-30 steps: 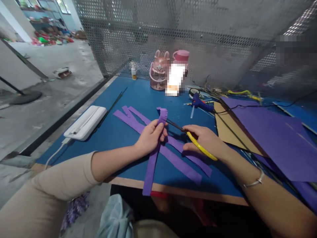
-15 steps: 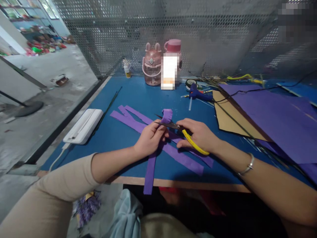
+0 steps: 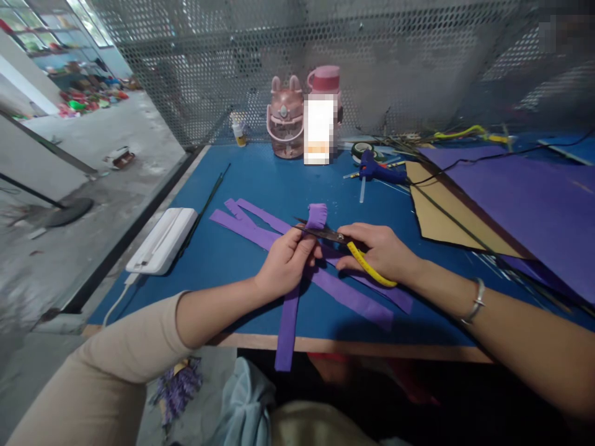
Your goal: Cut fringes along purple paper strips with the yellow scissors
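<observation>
My left hand [image 3: 284, 263] is closed round a purple paper strip [image 3: 289, 322] that hangs over the table's front edge; the strip's fringed top end [image 3: 317, 215] curls above my fingers. My right hand [image 3: 379, 251] grips yellow-handled scissors [image 3: 334, 238], whose dark blades reach left across the strip just above my left fingers. Several more purple strips [image 3: 344, 294] lie flat on the blue table [image 3: 260, 179] under both hands.
A white flat box [image 3: 162, 240] with a cord lies at the left. A blue glue gun [image 3: 377, 173], a tape roll, two pink bottles [image 3: 284, 118] and a small glue bottle stand at the back. Purple sheets [image 3: 515, 198] and brown card [image 3: 446, 214] cover the right side. Mesh wall behind.
The scissors have moved left from beside the strip to across it, blades now spanning the strip. My left hand keeps its hold; the view has shifted slightly.
</observation>
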{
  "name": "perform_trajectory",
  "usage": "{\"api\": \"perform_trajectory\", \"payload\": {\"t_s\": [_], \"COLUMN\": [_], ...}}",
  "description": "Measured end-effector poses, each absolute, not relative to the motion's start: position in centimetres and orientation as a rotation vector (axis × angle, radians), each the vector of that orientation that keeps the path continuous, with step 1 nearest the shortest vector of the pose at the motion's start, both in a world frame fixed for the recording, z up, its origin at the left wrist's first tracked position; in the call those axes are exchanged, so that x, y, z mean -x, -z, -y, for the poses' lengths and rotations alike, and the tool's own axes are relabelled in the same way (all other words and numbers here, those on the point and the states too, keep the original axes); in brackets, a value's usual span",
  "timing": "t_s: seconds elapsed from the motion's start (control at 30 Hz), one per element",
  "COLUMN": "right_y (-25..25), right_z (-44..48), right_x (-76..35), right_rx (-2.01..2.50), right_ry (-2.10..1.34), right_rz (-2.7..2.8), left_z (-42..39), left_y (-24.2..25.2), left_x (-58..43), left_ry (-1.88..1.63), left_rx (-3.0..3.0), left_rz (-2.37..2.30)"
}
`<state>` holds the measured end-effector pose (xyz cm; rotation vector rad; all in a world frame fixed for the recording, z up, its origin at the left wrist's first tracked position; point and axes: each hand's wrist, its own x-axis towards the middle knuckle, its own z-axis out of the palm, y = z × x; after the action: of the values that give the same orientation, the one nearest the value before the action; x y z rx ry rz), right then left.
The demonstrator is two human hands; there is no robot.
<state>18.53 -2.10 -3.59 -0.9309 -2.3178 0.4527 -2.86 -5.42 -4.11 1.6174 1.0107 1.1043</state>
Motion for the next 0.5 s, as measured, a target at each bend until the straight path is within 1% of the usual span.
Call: {"api": "perform_trajectory", "payload": {"t_s": [0.17,0.37,0.5], "right_y": [3.61,3.42,3.48], "right_z": [2.03,2.24,2.21], "right_x": [-18.56,-18.32,-18.32], "right_rx": [0.928,1.078,1.065], "right_ry": [-0.441,-0.279,-0.270], "right_rz": [2.337,2.464,2.490], "left_z": [5.40,4.97,4.89], "left_y": [4.08,4.20,4.28], "left_x": [2.93,2.86,2.93], "left_ry": [-1.113,-1.210,-1.196], "left_rx": [-1.630,-1.619,-1.699], "left_rz": [-1.021,-0.991,-1.004]}}
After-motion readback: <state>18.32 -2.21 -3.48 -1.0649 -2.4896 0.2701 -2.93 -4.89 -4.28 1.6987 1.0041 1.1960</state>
